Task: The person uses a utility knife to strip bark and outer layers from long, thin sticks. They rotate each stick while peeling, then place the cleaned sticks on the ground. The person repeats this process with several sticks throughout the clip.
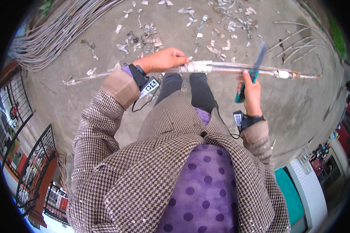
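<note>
A bundle of long thin poles (233, 68) runs crosswise before me, bound with whitish wrapping (199, 66) near its middle and with a second white band (283, 74) toward the right end. My left hand (166, 59) grips the bundle just left of the middle wrapping, thumb and forefinger at its edge. In my right hand (251, 90) is a green-handled tool with a long blade (260, 56), its kind not certain, pointing up and away across the poles. The thumb of that hand lies close to the poles; whether it touches them is unclear.
Torn scraps of whitish material (157, 41) lie scattered over the concrete floor (283, 110). A large heap of long thin poles (67, 26) is at the upper left, and several bent sticks (297, 46) lie at the upper right. A metal railing (36, 166) stands at the lower left.
</note>
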Action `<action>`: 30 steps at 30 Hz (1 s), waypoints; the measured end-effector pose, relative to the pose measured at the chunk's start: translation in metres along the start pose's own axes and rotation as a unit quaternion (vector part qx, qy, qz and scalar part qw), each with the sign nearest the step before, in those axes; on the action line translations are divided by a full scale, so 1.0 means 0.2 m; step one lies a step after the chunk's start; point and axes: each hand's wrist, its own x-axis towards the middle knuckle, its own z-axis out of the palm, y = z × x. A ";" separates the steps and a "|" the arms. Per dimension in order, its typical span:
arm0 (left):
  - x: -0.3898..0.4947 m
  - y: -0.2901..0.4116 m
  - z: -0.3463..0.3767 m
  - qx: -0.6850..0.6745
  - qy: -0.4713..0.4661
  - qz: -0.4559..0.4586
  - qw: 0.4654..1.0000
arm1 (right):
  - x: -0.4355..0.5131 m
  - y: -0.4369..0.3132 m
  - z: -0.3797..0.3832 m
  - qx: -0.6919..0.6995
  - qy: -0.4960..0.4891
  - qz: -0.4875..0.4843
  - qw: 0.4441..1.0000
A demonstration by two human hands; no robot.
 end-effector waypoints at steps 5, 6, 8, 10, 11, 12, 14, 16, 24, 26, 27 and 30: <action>-0.03 0.01 -0.03 -0.005 -0.002 0.023 1.000 | -0.32 -0.10 -0.03 -0.131 -0.269 0.088 0.950; -0.03 0.01 -0.03 -0.025 -0.010 0.021 0.999 | -0.34 -0.11 0.00 -0.084 -0.321 0.123 0.935; -0.04 0.02 -0.04 -0.036 -0.015 0.023 0.999 | -0.34 -0.14 0.06 -0.085 -0.331 0.170 0.924; -0.04 0.01 -0.05 -0.023 -0.013 0.032 0.999 | -0.32 -0.17 0.12 -0.078 -0.359 0.180 0.912; -0.04 0.01 -0.05 -0.049 -0.020 0.030 0.998 | -0.32 -0.19 0.14 -0.090 -0.355 0.212 0.906; -0.04 0.00 -0.05 -0.071 -0.029 0.036 0.996 | -0.31 -0.20 0.16 -0.086 -0.359 0.227 0.901; -0.03 -0.01 -0.05 -0.097 -0.033 0.045 0.994 | -0.32 -0.21 0.20 -0.083 -0.363 0.254 0.893; -0.02 -0.03 -0.04 -0.101 -0.023 0.050 0.993 | -0.34 -0.21 0.23 -0.107 -0.348 0.297 0.883; 0.01 -0.03 0.02 -0.116 -0.026 0.064 0.991 | -0.35 -0.25 0.29 -0.045 -0.347 0.325 0.879; 0.01 -0.03 0.03 -0.123 -0.036 0.063 0.990 | -0.35 -0.26 0.28 -0.112 -0.312 0.356 0.874; 0.02 -0.04 0.04 -0.132 -0.041 0.067 0.988 | -0.36 -0.27 0.27 -0.086 -0.332 0.336 0.877; 0.04 -0.05 0.04 -0.171 -0.027 0.052 0.984 | -0.36 -0.27 0.27 -0.008 -0.371 0.294 0.881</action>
